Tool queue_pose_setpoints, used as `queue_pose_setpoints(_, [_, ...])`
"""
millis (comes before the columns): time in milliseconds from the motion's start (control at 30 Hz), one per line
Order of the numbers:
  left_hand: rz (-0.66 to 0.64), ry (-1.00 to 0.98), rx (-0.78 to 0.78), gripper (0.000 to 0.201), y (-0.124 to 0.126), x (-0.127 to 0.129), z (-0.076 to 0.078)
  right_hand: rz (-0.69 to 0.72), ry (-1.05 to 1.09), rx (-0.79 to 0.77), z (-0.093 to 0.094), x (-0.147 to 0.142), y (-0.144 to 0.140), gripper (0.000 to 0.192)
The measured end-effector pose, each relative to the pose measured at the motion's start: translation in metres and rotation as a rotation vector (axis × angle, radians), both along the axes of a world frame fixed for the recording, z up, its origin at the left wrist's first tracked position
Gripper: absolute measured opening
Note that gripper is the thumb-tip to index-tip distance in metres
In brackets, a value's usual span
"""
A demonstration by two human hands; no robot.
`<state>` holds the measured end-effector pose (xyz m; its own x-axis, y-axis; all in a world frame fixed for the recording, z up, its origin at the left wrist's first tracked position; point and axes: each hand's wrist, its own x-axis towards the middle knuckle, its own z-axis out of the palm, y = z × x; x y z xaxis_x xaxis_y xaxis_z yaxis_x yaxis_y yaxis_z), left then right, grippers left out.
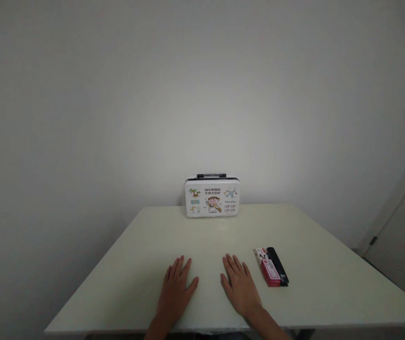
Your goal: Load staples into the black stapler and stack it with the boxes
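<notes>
My left hand [176,290] lies flat on the pale table [124,278], palm down with its fingers spread, holding nothing. My right hand [239,288] rests the same way a little to its right. Just right of the right hand are a red and white box-like packet [270,271] and a black, narrow, elongated item [278,264], side by side and slightly tilted. I cannot tell what either contains. At the table's far edge a white case [212,197] with cartoon travel pictures and a black handle on top stands upright. Neither hand touches these things.
A plain grey-white wall [202,94] rises behind the table and the case. To the right is a pale door [404,236] with a small dark fitting [373,241]. The table's front edge runs beneath my wrists.
</notes>
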<state>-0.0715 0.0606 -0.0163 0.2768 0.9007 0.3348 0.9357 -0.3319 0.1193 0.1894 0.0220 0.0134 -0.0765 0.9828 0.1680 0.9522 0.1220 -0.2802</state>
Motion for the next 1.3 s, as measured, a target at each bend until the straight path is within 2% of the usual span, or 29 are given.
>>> queue_pose_setpoints(500, [-0.005,0.009,0.02,0.062,-0.001,-0.001,-0.001,-0.001,-0.01,0.006,-0.004,0.0,0.001,0.061])
queue_pose_setpoints(767, [-0.025,0.001,0.051,0.063,0.003,-0.003,-0.009,-0.006,-0.024,0.02,-0.006,0.001,0.001,0.061])
queue_pose_setpoints(1300, [-0.033,-0.005,0.072,0.063,0.005,-0.004,-0.012,-0.003,-0.027,0.017,-0.008,0.002,0.002,0.061])
